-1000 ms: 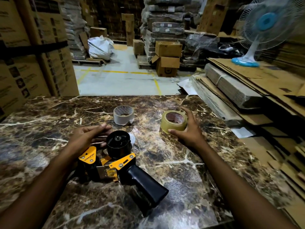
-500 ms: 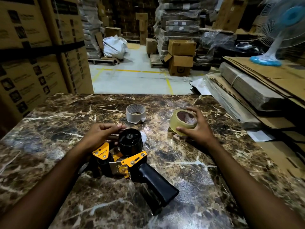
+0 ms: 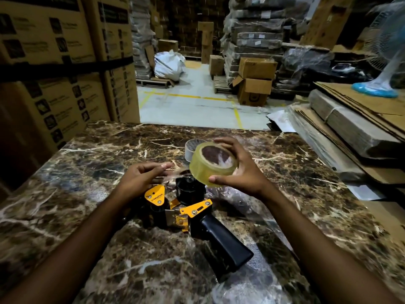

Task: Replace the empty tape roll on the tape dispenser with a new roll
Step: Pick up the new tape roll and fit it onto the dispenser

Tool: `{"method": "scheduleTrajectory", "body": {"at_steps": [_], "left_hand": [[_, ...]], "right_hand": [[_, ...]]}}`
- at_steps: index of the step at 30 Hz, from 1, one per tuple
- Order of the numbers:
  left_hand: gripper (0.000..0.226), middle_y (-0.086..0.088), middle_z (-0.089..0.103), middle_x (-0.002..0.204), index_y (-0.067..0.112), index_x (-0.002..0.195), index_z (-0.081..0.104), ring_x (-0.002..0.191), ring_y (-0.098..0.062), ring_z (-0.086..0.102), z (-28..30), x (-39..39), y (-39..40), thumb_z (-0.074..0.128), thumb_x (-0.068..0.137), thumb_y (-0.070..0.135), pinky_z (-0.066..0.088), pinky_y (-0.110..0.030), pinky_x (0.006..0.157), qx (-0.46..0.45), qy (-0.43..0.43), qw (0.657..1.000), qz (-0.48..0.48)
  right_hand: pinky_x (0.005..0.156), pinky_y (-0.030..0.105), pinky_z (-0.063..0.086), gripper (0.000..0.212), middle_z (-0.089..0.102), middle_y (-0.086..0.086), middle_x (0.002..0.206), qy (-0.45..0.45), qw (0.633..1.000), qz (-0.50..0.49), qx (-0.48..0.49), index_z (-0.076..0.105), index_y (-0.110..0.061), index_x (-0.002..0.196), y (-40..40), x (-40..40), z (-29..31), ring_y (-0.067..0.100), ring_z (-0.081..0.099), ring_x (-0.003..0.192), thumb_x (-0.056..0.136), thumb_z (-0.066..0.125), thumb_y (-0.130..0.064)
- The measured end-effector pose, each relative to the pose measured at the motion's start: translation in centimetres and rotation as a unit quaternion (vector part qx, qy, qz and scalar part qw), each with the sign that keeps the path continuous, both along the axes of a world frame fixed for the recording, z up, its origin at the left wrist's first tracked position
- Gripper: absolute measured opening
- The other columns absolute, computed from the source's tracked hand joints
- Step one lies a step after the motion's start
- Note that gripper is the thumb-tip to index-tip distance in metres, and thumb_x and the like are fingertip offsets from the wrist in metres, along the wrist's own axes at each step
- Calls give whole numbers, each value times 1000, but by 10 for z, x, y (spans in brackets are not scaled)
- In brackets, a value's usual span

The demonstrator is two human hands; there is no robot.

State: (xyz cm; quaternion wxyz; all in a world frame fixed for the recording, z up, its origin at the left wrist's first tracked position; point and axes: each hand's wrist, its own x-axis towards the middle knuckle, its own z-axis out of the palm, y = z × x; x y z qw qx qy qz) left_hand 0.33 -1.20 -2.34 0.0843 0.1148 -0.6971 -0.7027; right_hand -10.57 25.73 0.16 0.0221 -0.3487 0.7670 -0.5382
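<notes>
A black and yellow tape dispenser (image 3: 192,213) lies on its side on the marble table (image 3: 87,172), its bare black hub (image 3: 189,189) pointing up. My right hand (image 3: 243,172) grips a full yellowish tape roll (image 3: 213,164), lifted off the table and tilted just above and right of the hub. My left hand (image 3: 140,178) rests on the dispenser's front end beside the yellow plate, fingers curled toward the hub. The empty whitish core (image 3: 190,148) sits on the table behind the new roll, partly hidden by it.
Stacked cartons (image 3: 59,69) rise at the table's left. Flattened cardboard (image 3: 355,128) is piled to the right, with a fan's blue base (image 3: 375,92) on top. Beyond the far edge lie a concrete floor (image 3: 192,104), boxes (image 3: 255,82) and pallets.
My right hand has lifted the new roll off the table and carried it left, toward the hub. My left hand has stayed at the dispenser's front. The camera has shifted.
</notes>
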Motion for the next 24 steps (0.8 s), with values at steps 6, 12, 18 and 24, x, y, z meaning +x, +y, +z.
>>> {"method": "scheduleTrajectory", "body": {"at_steps": [6, 12, 18, 24], "left_hand": [[21, -15, 83, 104, 9, 113, 79, 93, -22, 80, 2, 16, 2, 64, 99, 16, 63, -24, 70, 33, 19, 999, 18], [23, -10, 84, 104, 8, 114, 80, 100, -20, 79, 2, 21, 5, 66, 99, 18, 59, -24, 75, -2, 29, 999, 13], [27, -3, 84, 106, 10, 115, 81, 102, -16, 79, 3, 19, 14, 65, 100, 27, 54, -29, 83, -25, 24, 999, 8], [30, 1, 85, 89, 13, 105, 81, 68, -7, 76, 19, -1, 14, 69, 96, 38, 57, -19, 61, -47, -42, 998, -24]], "right_hand": [[106, 19, 48, 89, 60, -4, 136, -7, 997, 69, 40, 47, -10, 141, -29, 10, 2, 1, 62, 125, 66, 94, 0], [108, 24, 48, 88, 60, -3, 137, -9, 994, 94, 63, 46, -10, 141, -39, 17, 2, 8, 63, 127, 67, 93, 1], [111, 29, 48, 87, 60, 3, 139, -10, 991, 110, 80, 46, -13, 141, -39, 20, 4, 10, 62, 129, 68, 94, -3], [106, 20, 48, 84, 58, -6, 140, -23, 988, 112, 102, 43, -20, 144, -37, 20, 6, 1, 60, 127, 75, 91, -12]]}}
